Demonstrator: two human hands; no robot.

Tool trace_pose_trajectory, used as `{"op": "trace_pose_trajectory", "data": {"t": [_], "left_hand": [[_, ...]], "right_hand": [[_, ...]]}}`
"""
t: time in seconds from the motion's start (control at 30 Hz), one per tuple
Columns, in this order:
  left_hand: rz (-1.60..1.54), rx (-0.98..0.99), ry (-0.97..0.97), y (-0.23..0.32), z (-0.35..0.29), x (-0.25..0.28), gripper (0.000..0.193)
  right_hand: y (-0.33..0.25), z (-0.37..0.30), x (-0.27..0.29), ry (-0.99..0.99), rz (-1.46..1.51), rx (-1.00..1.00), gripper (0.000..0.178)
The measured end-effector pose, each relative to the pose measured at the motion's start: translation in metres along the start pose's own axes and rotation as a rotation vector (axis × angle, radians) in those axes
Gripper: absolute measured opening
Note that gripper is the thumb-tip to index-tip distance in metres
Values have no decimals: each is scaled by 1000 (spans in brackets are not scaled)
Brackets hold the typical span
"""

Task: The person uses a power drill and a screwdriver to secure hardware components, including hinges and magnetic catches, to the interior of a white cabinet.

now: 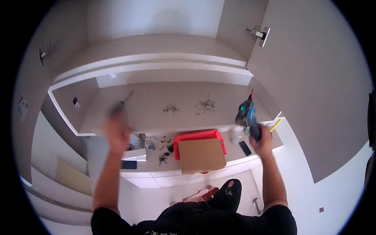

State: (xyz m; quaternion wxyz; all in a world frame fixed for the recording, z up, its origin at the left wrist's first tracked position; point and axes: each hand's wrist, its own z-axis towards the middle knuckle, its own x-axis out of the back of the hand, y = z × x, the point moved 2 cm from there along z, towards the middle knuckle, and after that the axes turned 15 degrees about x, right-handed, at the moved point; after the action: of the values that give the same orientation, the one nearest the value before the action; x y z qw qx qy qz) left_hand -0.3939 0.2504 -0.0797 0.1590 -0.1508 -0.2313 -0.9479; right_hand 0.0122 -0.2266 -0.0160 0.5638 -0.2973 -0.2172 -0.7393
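Lying ahead of the left hand (117, 132) and right hand (263, 140), the cabinet compartment (152, 92) holds two piles of small metal pieces (206, 105). Between these hands, a cardboard box (203, 154) covers most of a red tray (192, 136), hiding its inside. The right hand is clamped on a power drill (247, 113). The left is blurred; I cannot tell if it grips the thin-shafted tool (127, 97) just ahead.

No text is legible: print on the sticker (76, 102) on the side panel (78, 113) and the back-panel label (113, 75) is unreadable.
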Motion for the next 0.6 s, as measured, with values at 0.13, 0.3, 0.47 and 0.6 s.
{"op": "trace_pose_trajectory", "data": {"t": [0.13,0.3,0.47,0.6], "left_hand": [[-521,177,-764,180,-76,-30,74],[-1014,240,-1008,282,-92,-49,101],[-1418,440,-721,281,-60,-50,103],[-1427,516,-723,260,-23,-22,95]], "right_hand": [[-93,-53,-21,50,266,-6,71],[-186,-15,-31,180,457,155,72],[-212,31,-38,207,486,254,74],[-196,62,-11,81,576,362,66]]}}
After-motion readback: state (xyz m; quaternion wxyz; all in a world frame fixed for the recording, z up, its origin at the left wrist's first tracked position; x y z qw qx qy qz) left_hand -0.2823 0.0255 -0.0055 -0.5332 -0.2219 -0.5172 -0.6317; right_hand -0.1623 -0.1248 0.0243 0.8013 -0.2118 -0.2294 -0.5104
